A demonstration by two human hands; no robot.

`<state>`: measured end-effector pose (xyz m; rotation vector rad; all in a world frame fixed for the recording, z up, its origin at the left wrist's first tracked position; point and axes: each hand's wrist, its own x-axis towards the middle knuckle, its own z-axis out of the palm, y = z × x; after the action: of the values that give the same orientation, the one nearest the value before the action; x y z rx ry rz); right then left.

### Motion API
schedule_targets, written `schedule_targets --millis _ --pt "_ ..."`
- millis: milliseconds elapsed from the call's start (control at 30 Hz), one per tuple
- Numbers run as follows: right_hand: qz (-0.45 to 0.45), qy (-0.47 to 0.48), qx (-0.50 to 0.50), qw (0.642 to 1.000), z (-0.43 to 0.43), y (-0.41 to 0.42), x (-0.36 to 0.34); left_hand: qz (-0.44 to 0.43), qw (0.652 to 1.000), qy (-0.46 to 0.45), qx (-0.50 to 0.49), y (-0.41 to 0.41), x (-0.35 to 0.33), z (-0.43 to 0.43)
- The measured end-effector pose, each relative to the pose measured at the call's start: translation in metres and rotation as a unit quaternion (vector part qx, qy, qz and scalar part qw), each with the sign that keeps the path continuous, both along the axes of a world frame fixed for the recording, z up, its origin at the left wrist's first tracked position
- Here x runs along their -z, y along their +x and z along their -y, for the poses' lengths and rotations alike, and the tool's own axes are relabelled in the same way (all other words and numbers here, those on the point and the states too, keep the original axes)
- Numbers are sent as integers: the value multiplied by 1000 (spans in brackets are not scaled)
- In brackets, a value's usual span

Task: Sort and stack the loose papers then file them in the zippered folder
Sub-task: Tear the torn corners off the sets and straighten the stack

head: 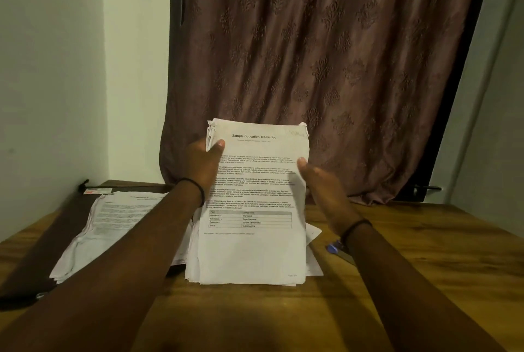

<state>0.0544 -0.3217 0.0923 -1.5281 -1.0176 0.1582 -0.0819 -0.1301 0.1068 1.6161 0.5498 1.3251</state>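
A thick stack of white printed papers (252, 252) stands upright on its bottom edge on the wooden table (411, 266); its front sheet is headed "Sample Education Transcript". My left hand (202, 166) grips the stack's left edge near the top, thumb on the front. My right hand (320, 181) holds the right edge, thumb on the front sheet. A second pile of papers (110, 227) lies flat to the left, on a dark flat folder-like thing (34, 261) under my left forearm. Whether that is the zippered folder I cannot tell.
A patterned brown curtain (326, 54) hangs right behind the table. A blue pen (336, 248) lies by my right wrist. A few loose sheets (313, 263) lie flat behind the upright stack. White walls close in on both sides.
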Motion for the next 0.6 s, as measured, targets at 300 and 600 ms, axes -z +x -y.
schedule_targets --millis 300,600 --pt "-94 132 -11 987 -58 -36 9 5 993 -85 85 -58 1 -12" --pt "-91 33 13 995 -166 -73 12 -117 984 -99 -91 -121 33 -93"
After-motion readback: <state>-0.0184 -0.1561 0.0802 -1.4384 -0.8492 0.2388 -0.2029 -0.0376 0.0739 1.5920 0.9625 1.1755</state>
